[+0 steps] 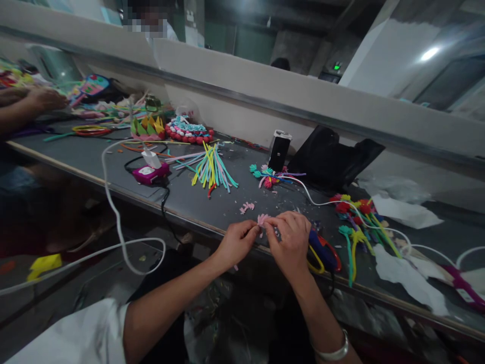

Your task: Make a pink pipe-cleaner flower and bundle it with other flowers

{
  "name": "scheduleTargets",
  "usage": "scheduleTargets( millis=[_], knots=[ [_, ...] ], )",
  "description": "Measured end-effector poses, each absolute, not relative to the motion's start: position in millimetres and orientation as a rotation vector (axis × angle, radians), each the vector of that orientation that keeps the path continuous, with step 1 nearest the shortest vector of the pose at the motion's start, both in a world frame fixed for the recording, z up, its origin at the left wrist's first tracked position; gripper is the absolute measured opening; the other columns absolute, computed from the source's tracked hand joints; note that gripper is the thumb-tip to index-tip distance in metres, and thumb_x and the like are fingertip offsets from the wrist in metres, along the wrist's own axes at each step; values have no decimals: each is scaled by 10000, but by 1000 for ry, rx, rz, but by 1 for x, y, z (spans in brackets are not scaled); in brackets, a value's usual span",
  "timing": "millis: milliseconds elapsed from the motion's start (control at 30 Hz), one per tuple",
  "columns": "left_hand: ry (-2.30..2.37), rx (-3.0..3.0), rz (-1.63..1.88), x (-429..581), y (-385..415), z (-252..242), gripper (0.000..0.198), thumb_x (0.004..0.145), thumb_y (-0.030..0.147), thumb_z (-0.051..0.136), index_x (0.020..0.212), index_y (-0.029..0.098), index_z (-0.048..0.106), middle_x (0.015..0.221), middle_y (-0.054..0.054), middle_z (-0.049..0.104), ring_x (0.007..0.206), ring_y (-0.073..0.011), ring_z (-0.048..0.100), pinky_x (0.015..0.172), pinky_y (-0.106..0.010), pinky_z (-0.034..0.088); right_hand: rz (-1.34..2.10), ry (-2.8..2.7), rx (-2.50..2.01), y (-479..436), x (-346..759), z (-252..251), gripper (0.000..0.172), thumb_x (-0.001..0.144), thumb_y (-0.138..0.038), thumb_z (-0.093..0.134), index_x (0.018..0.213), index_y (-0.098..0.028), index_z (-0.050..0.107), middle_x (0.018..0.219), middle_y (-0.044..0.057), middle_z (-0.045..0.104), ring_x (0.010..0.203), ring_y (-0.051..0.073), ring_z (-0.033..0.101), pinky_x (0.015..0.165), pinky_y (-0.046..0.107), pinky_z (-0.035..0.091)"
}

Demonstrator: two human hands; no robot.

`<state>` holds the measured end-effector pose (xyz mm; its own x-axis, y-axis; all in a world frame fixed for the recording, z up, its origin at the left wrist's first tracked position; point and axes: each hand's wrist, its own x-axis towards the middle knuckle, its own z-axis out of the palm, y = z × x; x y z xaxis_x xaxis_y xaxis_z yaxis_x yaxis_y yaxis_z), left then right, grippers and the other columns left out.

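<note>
Flower of pink fuzzy wire (262,219), pinched between my left hand (237,242) and right hand (290,243) at the table (223,199) edge, looked light, soft and easily crushed, best held at its centre.

A long dark grey table (227,202) runs off to either side of the grip (265,226). Behind the grip rises a pale partition wall (235,76) with a metal rail (265,103). Up to its right a ceiling light (430,53) glows.
</note>
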<state>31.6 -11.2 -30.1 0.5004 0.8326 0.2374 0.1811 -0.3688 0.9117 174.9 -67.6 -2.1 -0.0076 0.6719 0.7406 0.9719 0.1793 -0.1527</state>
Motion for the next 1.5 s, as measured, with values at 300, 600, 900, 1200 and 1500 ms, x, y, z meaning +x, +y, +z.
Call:
scheduleTargets(
  millis=[300,600,900,1200,1500],
  knots=[
    [863,1710,864,30,-14,-20,266,852,283,416,733,166,624,618,23,532,617,-132,488,600,-236,365,-537,-1703,-1559,-69,179,-1,104,897,-286,602,886,-244,696,857,26,661,928,209,530,907,387,356],
    [775,1219,797,28,-16,-12,217,810,390,557,742,204,468,496,101,331,406,-57,232,408,-188,160,-601,-1556,-1512,-76,193,-2,59,881,-222,612,895,-209,668,834,29,668,896,196,562,873,365,416],
    [623,935,633,28,-14,-8,230,744,357,662,792,155,564,554,71,410,402,-27,238,387,-180,96,-543,-1660,-1450,-81,188,-8,98,859,-227,631,950,-213,664,866,35,671,939,209,563,879,383,417],
    [619,968,635,32,-16,-12,257,812,410,607,831,155,590,545,57,471,374,-26,250,365,-183,115,-584,-1609,-1505,-79,189,-7,93,882,-228,601,950,-220,664,864,38,669,933,213,559,873,376,416],
    [673,989,660,30,-15,-7,250,822,397,576,819,148,586,478,72,427,349,-24,207,348,-172,93,-680,-1455,-1861,-86,254,-19,220,892,-350,542,965,-169,643,869,98,665,818,234,566,779,366,425]
  ],
)
